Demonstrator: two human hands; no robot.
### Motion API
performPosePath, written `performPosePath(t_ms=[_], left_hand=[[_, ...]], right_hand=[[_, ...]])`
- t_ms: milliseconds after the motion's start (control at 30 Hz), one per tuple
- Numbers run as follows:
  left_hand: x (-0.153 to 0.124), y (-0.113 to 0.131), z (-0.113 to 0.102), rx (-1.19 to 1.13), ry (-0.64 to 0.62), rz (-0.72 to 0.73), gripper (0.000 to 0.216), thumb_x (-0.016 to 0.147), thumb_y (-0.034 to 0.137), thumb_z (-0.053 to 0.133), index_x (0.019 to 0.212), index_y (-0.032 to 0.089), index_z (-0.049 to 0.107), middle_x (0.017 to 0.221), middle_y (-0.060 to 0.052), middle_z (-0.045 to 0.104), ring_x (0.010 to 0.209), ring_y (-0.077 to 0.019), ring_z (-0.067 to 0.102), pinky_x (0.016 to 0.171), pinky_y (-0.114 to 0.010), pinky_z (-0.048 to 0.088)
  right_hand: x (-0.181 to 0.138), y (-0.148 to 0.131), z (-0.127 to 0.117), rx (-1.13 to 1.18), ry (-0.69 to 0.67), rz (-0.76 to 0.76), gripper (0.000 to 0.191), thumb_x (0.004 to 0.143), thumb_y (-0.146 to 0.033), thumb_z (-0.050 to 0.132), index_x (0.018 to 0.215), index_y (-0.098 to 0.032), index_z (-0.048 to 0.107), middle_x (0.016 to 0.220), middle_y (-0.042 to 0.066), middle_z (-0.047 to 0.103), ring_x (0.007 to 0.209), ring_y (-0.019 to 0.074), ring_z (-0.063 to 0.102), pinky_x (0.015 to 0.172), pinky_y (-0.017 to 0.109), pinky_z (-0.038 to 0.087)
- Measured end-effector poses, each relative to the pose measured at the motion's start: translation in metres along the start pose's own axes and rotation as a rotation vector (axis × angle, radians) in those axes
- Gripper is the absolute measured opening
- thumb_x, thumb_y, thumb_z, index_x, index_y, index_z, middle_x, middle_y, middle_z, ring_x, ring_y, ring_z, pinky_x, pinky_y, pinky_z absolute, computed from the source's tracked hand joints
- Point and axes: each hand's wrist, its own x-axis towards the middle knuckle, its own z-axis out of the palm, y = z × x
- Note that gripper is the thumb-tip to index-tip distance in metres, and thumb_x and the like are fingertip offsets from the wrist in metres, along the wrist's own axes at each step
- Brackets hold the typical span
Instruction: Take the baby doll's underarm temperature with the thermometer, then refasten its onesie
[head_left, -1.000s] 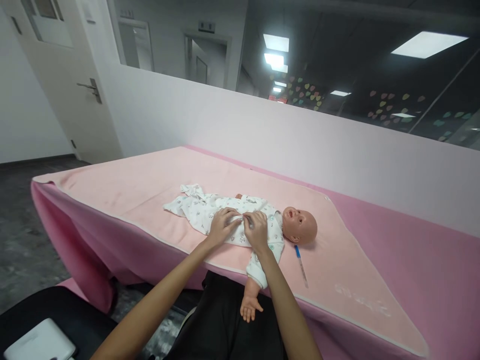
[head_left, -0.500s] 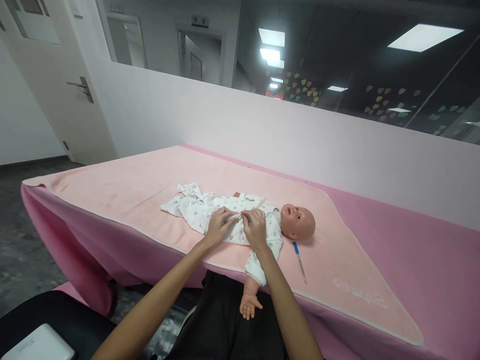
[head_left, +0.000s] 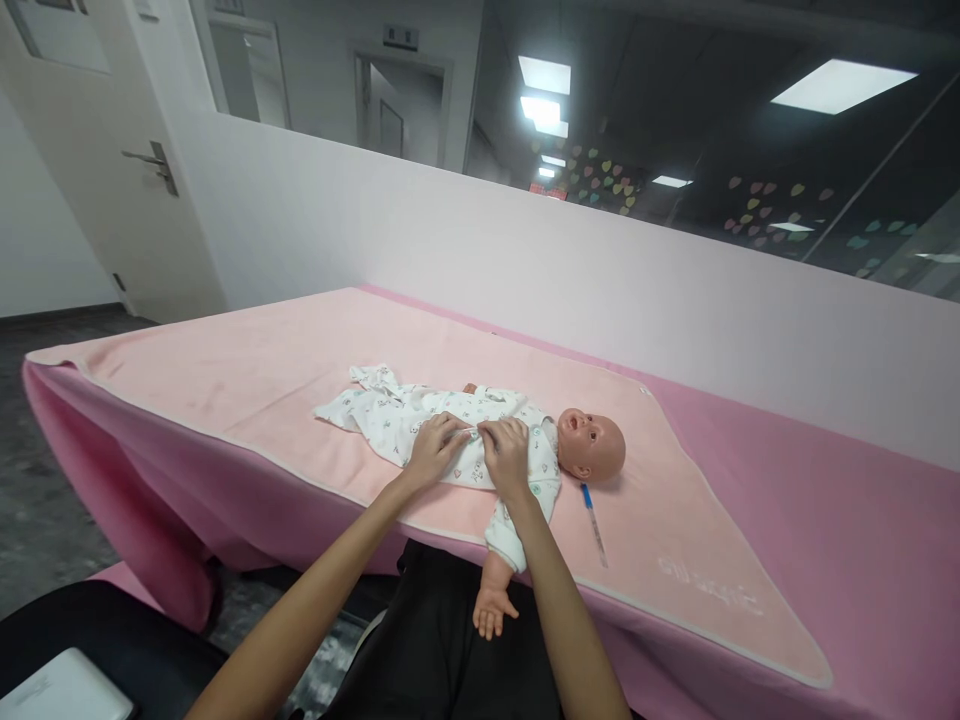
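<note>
A baby doll [head_left: 600, 447] lies on its back across the table, head to the right. It wears a white printed baby romper [head_left: 382, 420]. My left hand [head_left: 435, 448] is closed at the romper's front, thumb and fingers pinching the cloth. Just to its right, my right hand [head_left: 507, 456] pinches the same front at chest height, fingertips close to those of the left. Whatever fastening lies between the fingertips is too small to make out. One doll arm [head_left: 493, 595] hangs over the table's near edge, beside my right forearm.
Near the doll's head lies a thin clear stick with a blue end [head_left: 595, 525]. A peach mat [head_left: 225, 350] covers much of the pink-draped table [head_left: 847, 500]. At lower left, a white device [head_left: 67, 688] rests on a black chair [head_left: 112, 620]. A wall with a window stands behind.
The view has shifted slightly, so the scene sits a little further left. Both hands stay pinched on the romper front, with only tiny finger movement.
</note>
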Motion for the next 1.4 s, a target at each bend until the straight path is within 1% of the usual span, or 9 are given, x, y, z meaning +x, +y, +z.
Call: performPosePath(t_ms=[333, 533, 667, 733, 800, 900, 1067, 1167, 1400], left_hand=[[-0.001, -0.002, -0.003, -0.048, -0.042, -0.002, 0.025, 0.086, 0.04, 0.045, 0.082, 0.022, 0.06, 0.092, -0.001, 0.06, 0.09, -0.0175, 0.052, 0.086, -0.032, 0.037], [0.003, 0.002, -0.017, -0.077, -0.199, -0.006, 0.025, 0.083, 0.043, 0.048, 0.081, 0.021, 0.061, 0.091, -0.002, 0.06, 0.09, -0.0181, 0.051, 0.086, -0.032, 0.037], [0.008, 0.007, -0.028, -0.138, -0.282, -0.076, 0.035, 0.086, 0.045, 0.041, 0.07, 0.019, 0.058, 0.083, -0.003, 0.059, 0.084, -0.0175, 0.052, 0.082, -0.031, 0.04], [0.01, 0.01, -0.03, -0.167, -0.243, -0.142, 0.034, 0.086, 0.044, 0.041, 0.071, 0.018, 0.057, 0.08, -0.003, 0.058, 0.078, -0.0167, 0.053, 0.075, -0.03, 0.043], [0.01, 0.014, -0.029, -0.135, -0.122, -0.174, 0.027, 0.085, 0.042, 0.044, 0.082, 0.019, 0.057, 0.084, -0.003, 0.058, 0.079, -0.0169, 0.054, 0.073, -0.03, 0.044], [0.008, 0.021, -0.021, 0.028, 0.001, -0.082, 0.021, 0.086, 0.038, 0.046, 0.092, 0.021, 0.056, 0.095, -0.004, 0.059, 0.091, -0.0193, 0.053, 0.083, -0.034, 0.041], [-0.005, 0.019, -0.005, 0.193, -0.111, 0.07, 0.019, 0.087, 0.032, 0.043, 0.09, 0.023, 0.06, 0.097, -0.004, 0.06, 0.093, -0.02, 0.053, 0.084, -0.036, 0.04], [-0.01, 0.01, 0.0, 0.178, -0.079, 0.051, 0.021, 0.087, 0.035, 0.044, 0.094, 0.024, 0.06, 0.101, -0.004, 0.061, 0.097, -0.0207, 0.052, 0.087, -0.037, 0.038], [-0.004, 0.006, 0.0, 0.181, -0.053, 0.006, 0.024, 0.086, 0.041, 0.046, 0.082, 0.023, 0.061, 0.091, -0.002, 0.064, 0.093, -0.0212, 0.052, 0.084, -0.037, 0.037]], right_hand=[[0.001, -0.003, -0.002, 0.005, -0.016, -0.007, 0.015, 0.087, -0.015, 0.049, 0.082, -0.022, 0.061, 0.077, -0.002, 0.066, 0.079, 0.0149, 0.053, 0.09, 0.034, 0.033], [0.0, -0.007, -0.005, 0.007, -0.026, 0.009, 0.015, 0.085, -0.014, 0.05, 0.081, -0.022, 0.061, 0.077, -0.002, 0.066, 0.079, 0.0141, 0.054, 0.094, 0.035, 0.032], [0.0, -0.008, -0.004, -0.017, -0.024, 0.026, 0.016, 0.085, -0.014, 0.047, 0.082, -0.022, 0.061, 0.076, -0.001, 0.065, 0.079, 0.0141, 0.054, 0.094, 0.035, 0.033], [0.0, -0.008, -0.004, -0.022, -0.005, 0.05, 0.016, 0.085, -0.014, 0.047, 0.082, -0.021, 0.061, 0.075, 0.0, 0.064, 0.078, 0.0146, 0.054, 0.092, 0.035, 0.034], [0.001, -0.009, -0.004, -0.02, 0.015, 0.077, 0.015, 0.084, -0.014, 0.047, 0.081, -0.021, 0.06, 0.074, 0.0, 0.063, 0.077, 0.0151, 0.053, 0.091, 0.036, 0.035], [0.001, -0.01, -0.005, -0.009, 0.015, 0.103, 0.015, 0.084, -0.014, 0.047, 0.081, -0.021, 0.06, 0.073, 0.0, 0.062, 0.077, 0.0155, 0.053, 0.09, 0.036, 0.036], [0.001, -0.01, -0.004, -0.022, 0.004, 0.119, 0.015, 0.082, -0.012, 0.049, 0.08, -0.021, 0.06, 0.074, 0.001, 0.061, 0.078, 0.0164, 0.052, 0.092, 0.038, 0.034], [0.0, -0.007, -0.002, -0.038, -0.013, 0.117, 0.015, 0.082, -0.012, 0.048, 0.08, -0.022, 0.06, 0.074, 0.0, 0.061, 0.078, 0.0162, 0.052, 0.093, 0.038, 0.034], [0.003, -0.008, -0.001, -0.063, -0.007, 0.084, 0.013, 0.081, -0.013, 0.05, 0.079, -0.022, 0.059, 0.076, 0.0, 0.062, 0.078, 0.016, 0.052, 0.093, 0.038, 0.035]])
